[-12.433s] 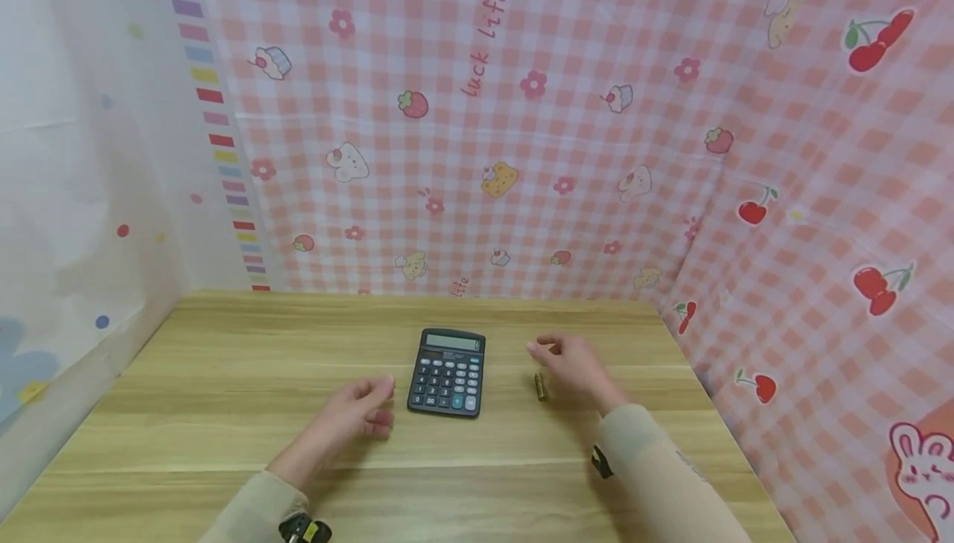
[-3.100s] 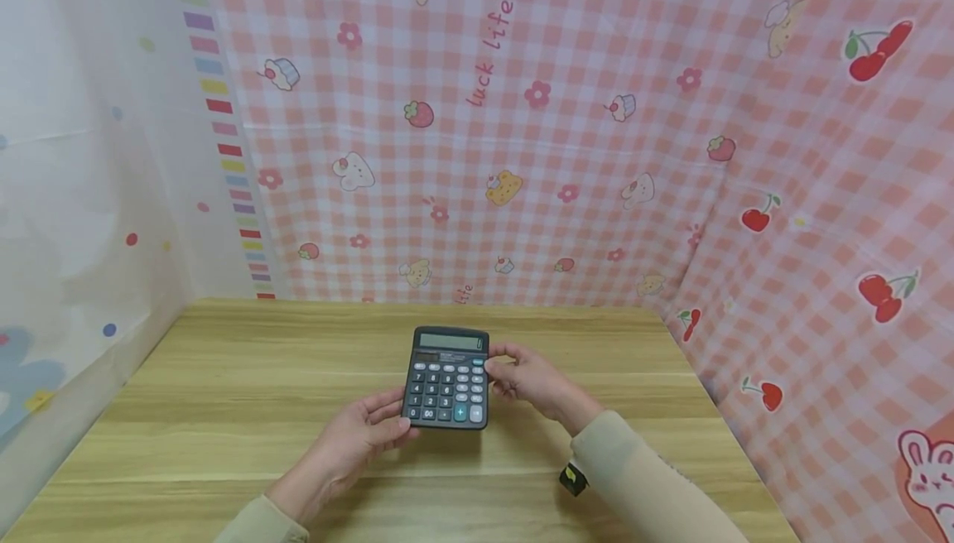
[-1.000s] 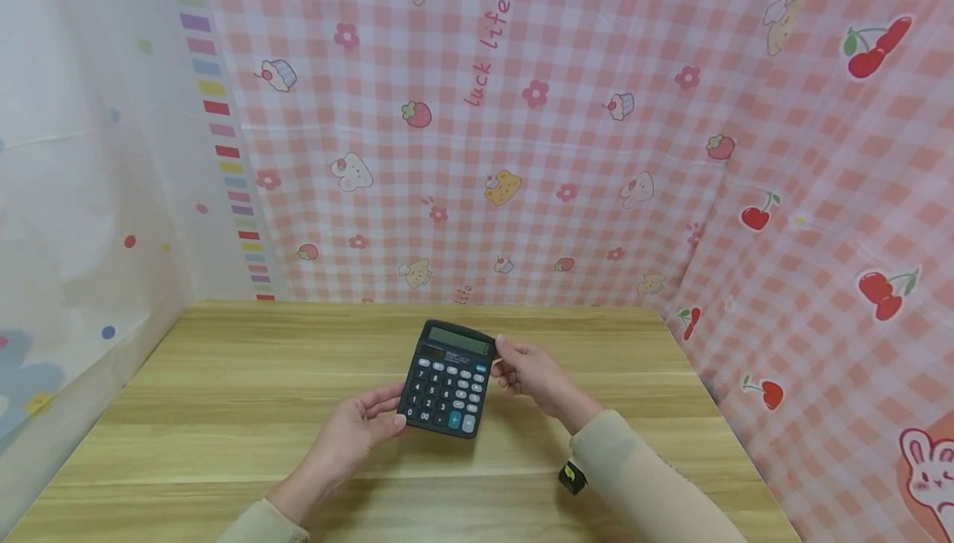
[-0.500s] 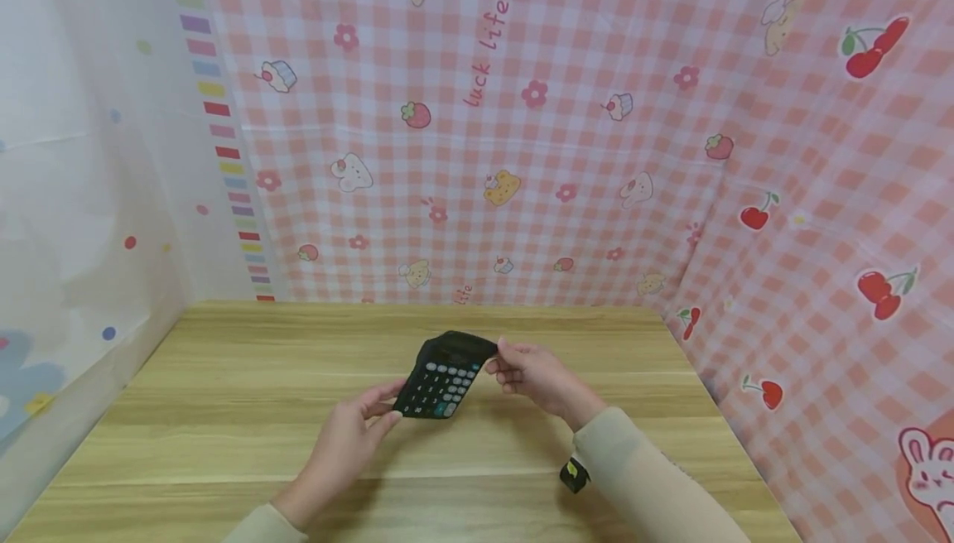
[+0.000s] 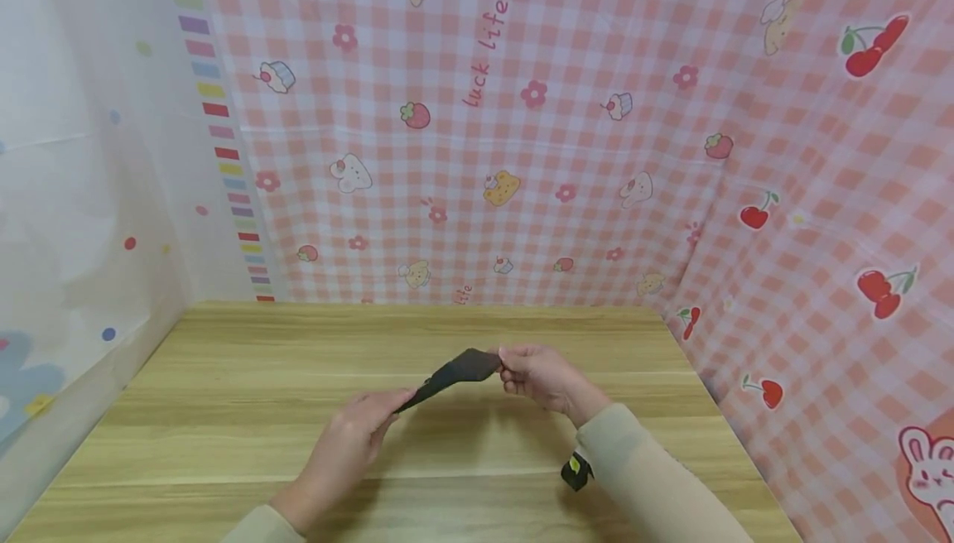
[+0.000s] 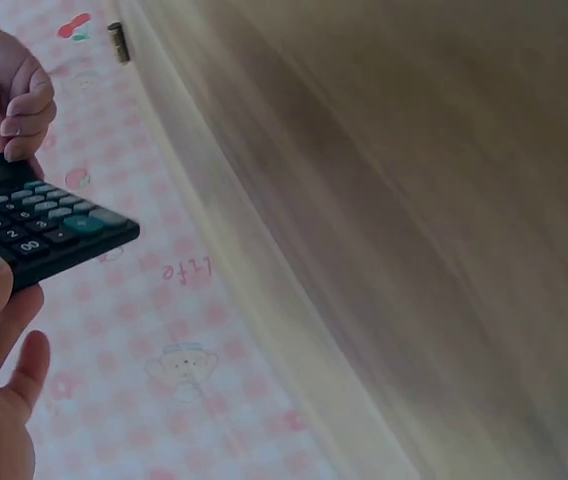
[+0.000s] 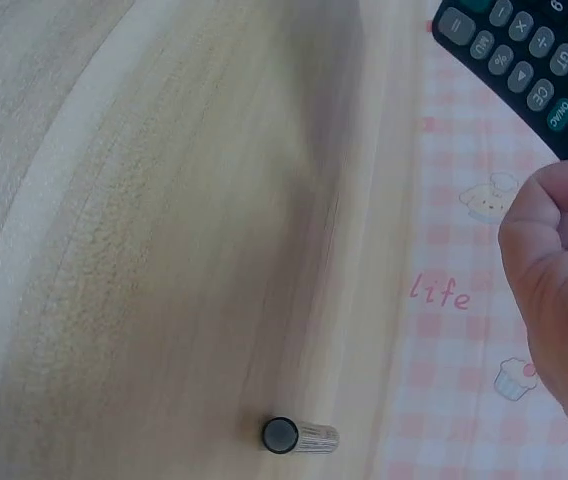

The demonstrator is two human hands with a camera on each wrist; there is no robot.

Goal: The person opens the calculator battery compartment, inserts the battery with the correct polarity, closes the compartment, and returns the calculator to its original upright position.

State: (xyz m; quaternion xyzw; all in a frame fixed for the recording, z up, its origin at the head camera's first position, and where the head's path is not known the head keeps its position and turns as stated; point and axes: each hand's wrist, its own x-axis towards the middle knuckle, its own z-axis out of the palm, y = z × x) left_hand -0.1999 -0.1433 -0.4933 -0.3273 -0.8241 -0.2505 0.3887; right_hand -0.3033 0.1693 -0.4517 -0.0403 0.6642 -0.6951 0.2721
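A black calculator [image 5: 453, 371] is held in the air above the table, tipped so its keys face away from the head view. My left hand [image 5: 344, 442] pinches one lower corner between thumb and fingers; the left wrist view shows that grip beside the number keys. At the opposite upper corner, my right hand [image 5: 547, 379] pinches the calculator's edge between thumb and curled fingers. A small cylinder like a battery [image 7: 306, 436], with a dark round end, lies on the table in the right wrist view. In the head view my right hand and arm hide it.
The wooden table [image 5: 298, 344] ends at a pink checked cloth [image 5: 462, 154] at the back and right. White cloth [image 5: 89, 195] hangs at the left. A black wrist device [image 5: 575, 472] shows below my right sleeve.
Since 12.4 s ago both hands have taken hold of the calculator and lifted it off the table. Over the last second it has turned and tipped until its keys left the head view.
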